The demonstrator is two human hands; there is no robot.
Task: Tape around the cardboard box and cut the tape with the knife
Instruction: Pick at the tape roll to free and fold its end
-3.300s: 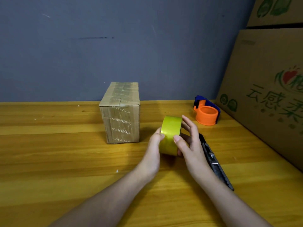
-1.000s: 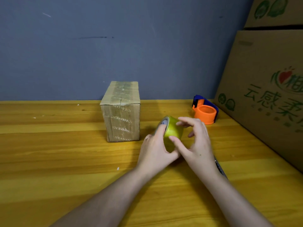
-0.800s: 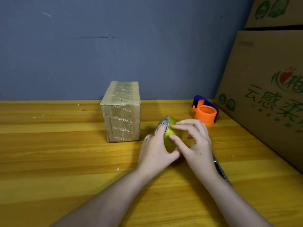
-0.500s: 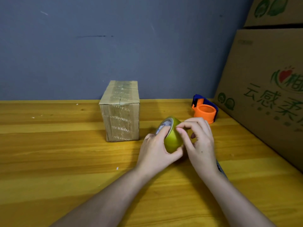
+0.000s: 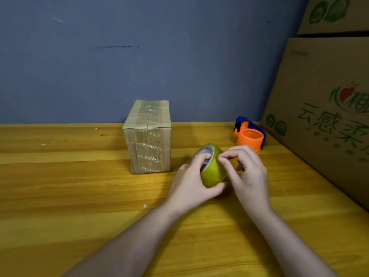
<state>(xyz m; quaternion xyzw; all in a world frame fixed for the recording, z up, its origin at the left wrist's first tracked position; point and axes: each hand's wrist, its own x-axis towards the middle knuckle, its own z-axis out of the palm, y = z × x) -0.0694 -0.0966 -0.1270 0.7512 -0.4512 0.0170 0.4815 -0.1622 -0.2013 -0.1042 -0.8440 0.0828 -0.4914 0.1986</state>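
A small cardboard box [image 5: 149, 140], wrapped in clear printed tape, stands upright on the wooden table [image 5: 69, 186]. Just to its right my left hand [image 5: 192, 184] grips a yellow-green tape roll [image 5: 212, 170], with a finger in the core and the thumb under the roll. My right hand [image 5: 246, 172] is at the roll's upper rim, thumb and forefinger pinched together on its surface. The knife is hidden behind my right hand and forearm.
An orange and blue tape dispenser [image 5: 249, 136] sits at the back right of the table. Large printed cardboard cartons [image 5: 323, 108] lean along the right side. A grey wall [image 5: 139, 56] closes off the back edge.
The roll has been turned and tilted in my left hand, so its core now faces up-left. My right fingers have moved from around the roll to pinching at its top rim.
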